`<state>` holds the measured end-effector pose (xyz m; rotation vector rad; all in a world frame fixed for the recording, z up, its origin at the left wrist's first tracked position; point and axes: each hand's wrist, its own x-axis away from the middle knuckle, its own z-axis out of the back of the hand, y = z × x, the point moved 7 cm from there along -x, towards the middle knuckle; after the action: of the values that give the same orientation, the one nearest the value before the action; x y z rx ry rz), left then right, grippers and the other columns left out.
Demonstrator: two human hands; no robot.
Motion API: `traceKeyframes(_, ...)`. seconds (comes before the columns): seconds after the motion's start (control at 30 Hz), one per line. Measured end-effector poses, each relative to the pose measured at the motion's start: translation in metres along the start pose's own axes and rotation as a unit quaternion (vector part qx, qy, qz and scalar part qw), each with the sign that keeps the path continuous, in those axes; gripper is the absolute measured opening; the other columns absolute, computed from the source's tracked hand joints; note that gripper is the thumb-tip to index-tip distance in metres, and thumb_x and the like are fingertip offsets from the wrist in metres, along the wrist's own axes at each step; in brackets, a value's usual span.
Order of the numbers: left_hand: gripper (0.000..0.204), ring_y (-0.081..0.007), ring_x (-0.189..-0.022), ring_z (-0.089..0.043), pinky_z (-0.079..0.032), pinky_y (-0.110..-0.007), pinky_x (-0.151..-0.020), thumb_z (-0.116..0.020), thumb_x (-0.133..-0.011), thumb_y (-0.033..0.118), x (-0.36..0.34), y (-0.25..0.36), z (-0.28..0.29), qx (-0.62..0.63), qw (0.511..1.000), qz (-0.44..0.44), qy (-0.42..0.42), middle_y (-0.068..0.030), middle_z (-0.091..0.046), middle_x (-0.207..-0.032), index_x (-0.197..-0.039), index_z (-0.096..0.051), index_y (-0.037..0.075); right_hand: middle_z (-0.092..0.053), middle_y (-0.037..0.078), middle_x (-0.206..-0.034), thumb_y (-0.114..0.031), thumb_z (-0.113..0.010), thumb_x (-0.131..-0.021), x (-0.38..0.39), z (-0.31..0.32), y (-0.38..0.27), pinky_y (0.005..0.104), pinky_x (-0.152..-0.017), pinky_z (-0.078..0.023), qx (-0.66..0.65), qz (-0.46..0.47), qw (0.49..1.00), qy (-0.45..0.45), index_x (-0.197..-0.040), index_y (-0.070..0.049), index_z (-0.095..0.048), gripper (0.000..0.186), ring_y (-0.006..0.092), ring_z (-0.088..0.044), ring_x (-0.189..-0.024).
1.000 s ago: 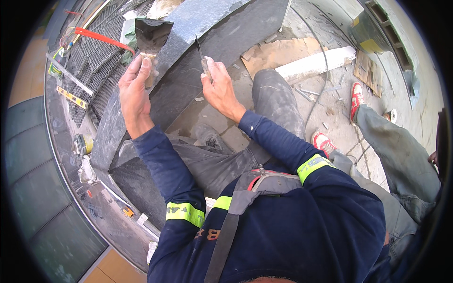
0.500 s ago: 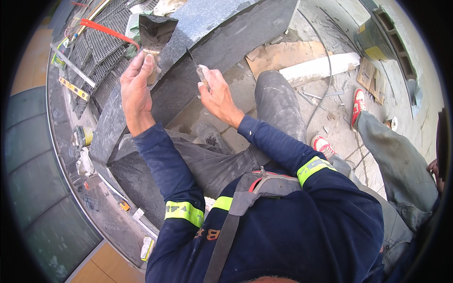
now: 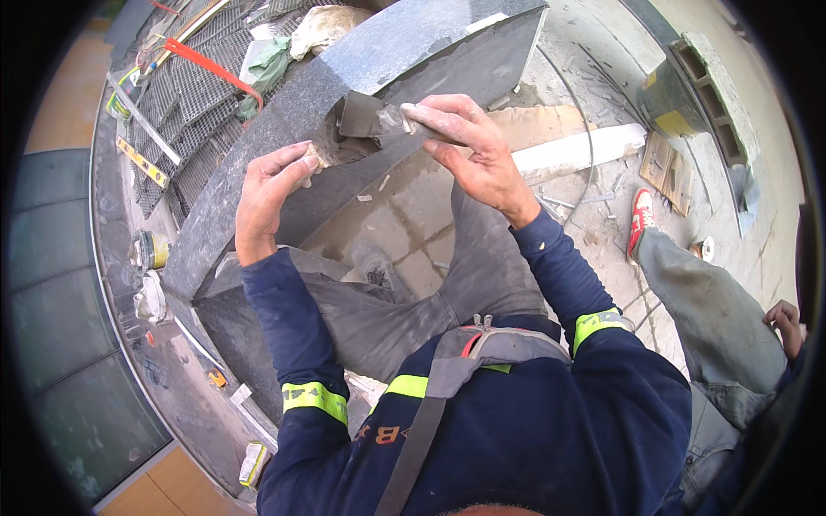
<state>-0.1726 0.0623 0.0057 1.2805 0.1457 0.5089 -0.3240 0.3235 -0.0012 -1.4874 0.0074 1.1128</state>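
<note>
Clock directions taken from picture centre, 12 at top edge.

Left hand, 10 o'clock: fingers and thumb clamped on the pale handle of a trowel. Right hand, 1 o'clock: clamped on a scraper. Hands apart, tools between them.

Tool position: about 11 to 12 o'clock, above the dark stone slab. Trowel: long axis runs roughly 8 to 2, blade end toward 2; blade partly masked, brownish-grey material about it. Scraper: long axis close to 9–3, tilted slightly, flat grey blade toward 9. Blades overlap in view; contact cannot be told.

Lettering: orange characters on the chest of the navy jacket, 6 o'clock, upside down from this view, next to the grey strap. Tub at 9 carries a yellow label, print too small to read. Bucket at 2 has a yellow patch, nothing legible. Yellow spirit level near 10: markings unresolved. No writing made out on either tool.
</note>
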Motion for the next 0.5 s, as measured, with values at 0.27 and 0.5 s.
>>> traceKeyframes(0.27,0.038,-0.0109,-0.086,-0.064,-0.049,-0.026,-0.08,-0.072,-0.096,0.015,-0.007,0.008,-0.029,0.14,0.984,-0.072,-0.082,-0.0062,-0.075,-0.1,-0.126,-0.072,-0.008,-0.07,0.002,-0.118,0.003,-0.071,-0.091,0.002,0.029,0.029,0.0365,-0.101,-0.048,0.097,0.017,0.995,-0.015,-0.132,-0.019,-0.077,0.047,0.0225,-0.062,-0.113)
traceKeyframes(0.5,0.042,-0.0105,-0.086,-0.062,-0.048,-0.025,-0.08,-0.074,-0.102,0.023,-0.08,0.018,-0.026,0.114,0.99,-0.08,-0.01,-0.0018,-0.072,-0.1,-0.134,-0.067,-0.004,-0.068,0.01,-0.114,-0.008,-0.067,-0.102,0.045,0.061,0.1,0.0298,-0.097,-0.05,0.059,-0.198,0.954,0.216,-0.144,-0.008,-0.065,0.043,0.0163,-0.061,-0.109)
